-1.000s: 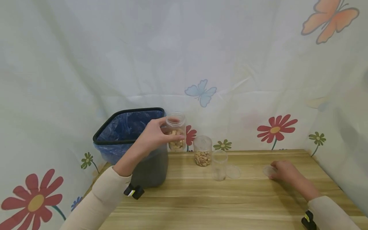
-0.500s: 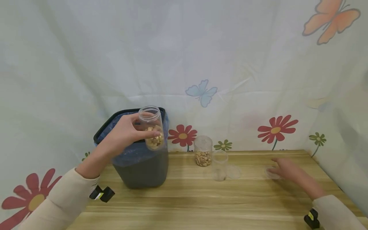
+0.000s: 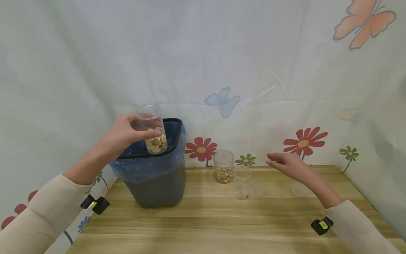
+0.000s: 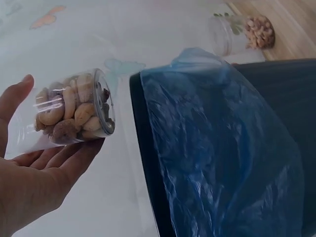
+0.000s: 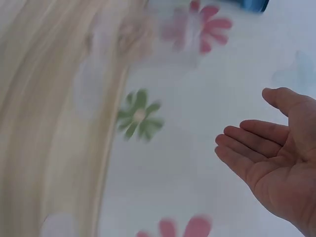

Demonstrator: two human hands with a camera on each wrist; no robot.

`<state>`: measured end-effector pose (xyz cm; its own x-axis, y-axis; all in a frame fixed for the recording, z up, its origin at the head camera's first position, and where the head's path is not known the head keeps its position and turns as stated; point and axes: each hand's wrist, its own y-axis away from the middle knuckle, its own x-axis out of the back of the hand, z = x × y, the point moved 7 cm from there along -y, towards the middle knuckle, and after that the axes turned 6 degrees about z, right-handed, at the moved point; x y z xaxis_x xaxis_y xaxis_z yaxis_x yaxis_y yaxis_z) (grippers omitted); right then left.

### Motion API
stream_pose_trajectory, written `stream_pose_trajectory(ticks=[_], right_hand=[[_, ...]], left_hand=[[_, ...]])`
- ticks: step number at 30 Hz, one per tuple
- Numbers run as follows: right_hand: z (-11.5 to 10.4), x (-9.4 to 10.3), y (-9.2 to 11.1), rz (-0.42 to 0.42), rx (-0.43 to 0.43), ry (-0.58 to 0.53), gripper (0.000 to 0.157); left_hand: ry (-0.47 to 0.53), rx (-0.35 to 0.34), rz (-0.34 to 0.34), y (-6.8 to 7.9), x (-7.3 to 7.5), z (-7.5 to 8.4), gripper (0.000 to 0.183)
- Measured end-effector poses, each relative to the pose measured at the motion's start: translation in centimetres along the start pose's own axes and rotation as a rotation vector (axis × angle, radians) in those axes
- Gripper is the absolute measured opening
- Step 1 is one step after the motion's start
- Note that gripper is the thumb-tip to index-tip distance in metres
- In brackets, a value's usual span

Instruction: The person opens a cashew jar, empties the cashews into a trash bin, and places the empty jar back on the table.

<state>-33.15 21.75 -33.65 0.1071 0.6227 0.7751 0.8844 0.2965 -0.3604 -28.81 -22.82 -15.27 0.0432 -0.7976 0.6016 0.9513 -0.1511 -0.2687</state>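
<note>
Our left hand grips the jar above the bin; our right hand hangs outstretched, holding nothing. Light, stiff, probably slippery, this jar: we'd hold round its middle.

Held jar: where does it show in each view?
Head: jar, left of centre, in the left hand.
Left wrist: left side, about mid-height.
Right wrist: not in it.
Shared landmark: blue butterfly, near centre in head, upper left of centre in left wrist, right edge in right wrist.
</note>
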Motion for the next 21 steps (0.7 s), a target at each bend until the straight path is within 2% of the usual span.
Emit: stream_pose_trajectory(ticks=[3,10,16,21], right_hand=[[-2.4,-0.9,-0.9,-0.026,0.009,-0.070,0.052],[-7.6,-2.6,-3.4,-0.070,0.054,-0.173,0.046],[-12.1,-4.5,-6.2,-0.145,0.046,-0.393,0.044],[-15.2,-6.4,-8.5,-0.188,0.052,-0.540,0.036]], left_hand=[[-0.026,0.000,-0.013,-0.5,0.2,-0.5,0.057],[-0.114,-0.022,0.019,-1.9,1.0,-1.4,0.055],[-0.181,0.014,0.009,-3.1,1.3,-1.8,0.067],[-0.257,-0.019,0.001,-4.0,1.3,-1.6,0.072]])
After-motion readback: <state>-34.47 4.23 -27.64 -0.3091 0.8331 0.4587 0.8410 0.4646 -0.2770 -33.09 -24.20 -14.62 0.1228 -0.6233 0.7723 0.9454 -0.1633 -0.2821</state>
